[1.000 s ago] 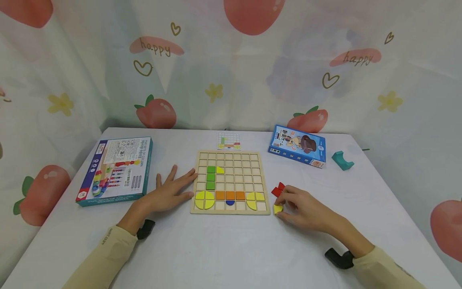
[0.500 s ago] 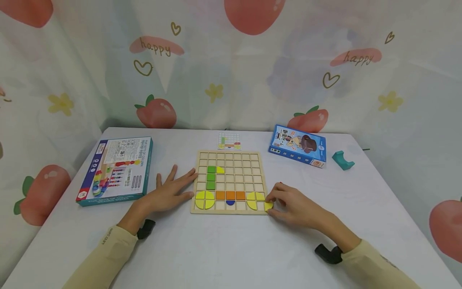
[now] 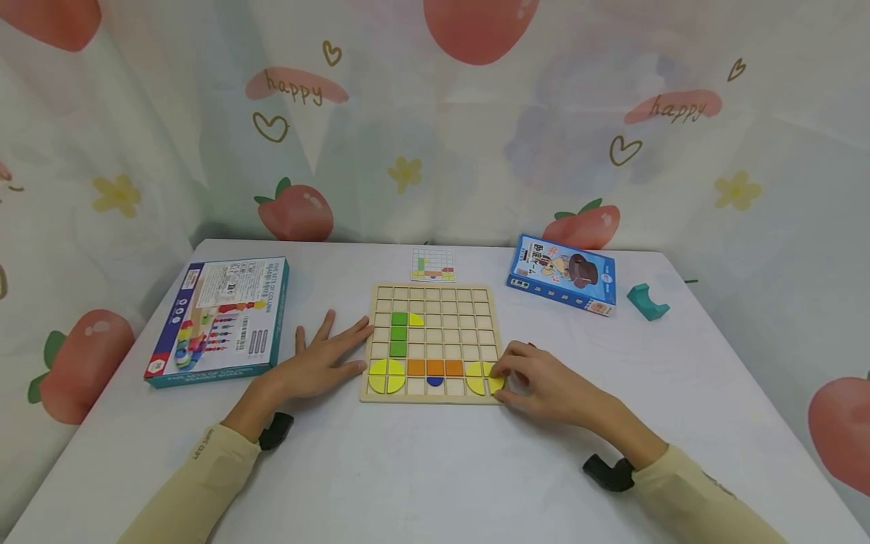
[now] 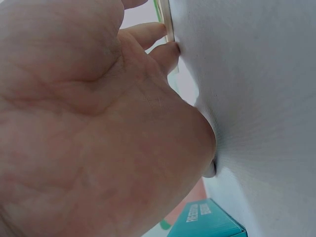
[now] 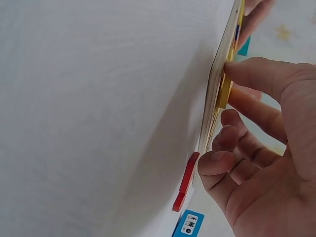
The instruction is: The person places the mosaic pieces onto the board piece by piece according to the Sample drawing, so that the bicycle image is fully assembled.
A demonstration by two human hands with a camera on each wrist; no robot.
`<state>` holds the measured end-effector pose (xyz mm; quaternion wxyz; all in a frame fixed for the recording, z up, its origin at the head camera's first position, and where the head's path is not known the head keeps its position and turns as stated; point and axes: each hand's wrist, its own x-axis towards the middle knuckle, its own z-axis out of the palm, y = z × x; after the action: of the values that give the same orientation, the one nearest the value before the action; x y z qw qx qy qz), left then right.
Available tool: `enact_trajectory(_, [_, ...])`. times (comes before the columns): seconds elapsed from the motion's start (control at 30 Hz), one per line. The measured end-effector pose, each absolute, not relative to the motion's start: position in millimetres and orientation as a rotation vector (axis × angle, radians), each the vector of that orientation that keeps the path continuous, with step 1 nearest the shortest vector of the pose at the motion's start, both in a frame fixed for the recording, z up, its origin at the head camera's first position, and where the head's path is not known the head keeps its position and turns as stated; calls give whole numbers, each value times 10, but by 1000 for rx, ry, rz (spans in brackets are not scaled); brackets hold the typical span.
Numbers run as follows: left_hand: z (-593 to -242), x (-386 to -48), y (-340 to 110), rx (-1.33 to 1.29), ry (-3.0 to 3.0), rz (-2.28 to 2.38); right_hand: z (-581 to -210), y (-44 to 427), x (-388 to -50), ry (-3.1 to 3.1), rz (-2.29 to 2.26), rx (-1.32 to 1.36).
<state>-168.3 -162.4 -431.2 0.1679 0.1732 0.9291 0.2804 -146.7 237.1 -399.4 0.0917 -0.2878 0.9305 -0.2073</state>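
Note:
A wooden grid board [image 3: 435,340] lies mid-table, holding green squares [image 3: 399,334], orange squares [image 3: 436,368], a blue half-round piece [image 3: 435,381] and yellow quarter-round pieces [image 3: 387,376]. At its lower right corner my right hand [image 3: 544,381] pinches a yellow quarter-round piece [image 5: 224,91] between thumb and forefinger, its other fingers loosely bent. Fingers spread, my left hand [image 3: 318,365] touches the board's left edge with its fingertips. Red pieces [image 5: 187,177] lie on the table beside the board, mostly hidden by my right hand in the head view.
Behind the board lies a small pattern card [image 3: 433,265]. A large toy box [image 3: 220,321] is at the left, and a blue game box [image 3: 563,273] at the back right. Right of that sits a teal curved block [image 3: 648,302]. A printed curtain [image 3: 435,128] hangs behind the table.
My right hand has carried the yellow quarter-round piece leftward from the table beside the board onto its lower right corner. My left hand has stayed in place.

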Motion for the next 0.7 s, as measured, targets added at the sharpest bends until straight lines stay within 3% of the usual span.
enact_trajectory(0.7, [-4261,-1666,-1611,491,2631,821,-4019,2356,-1477,2755,-624,-866])
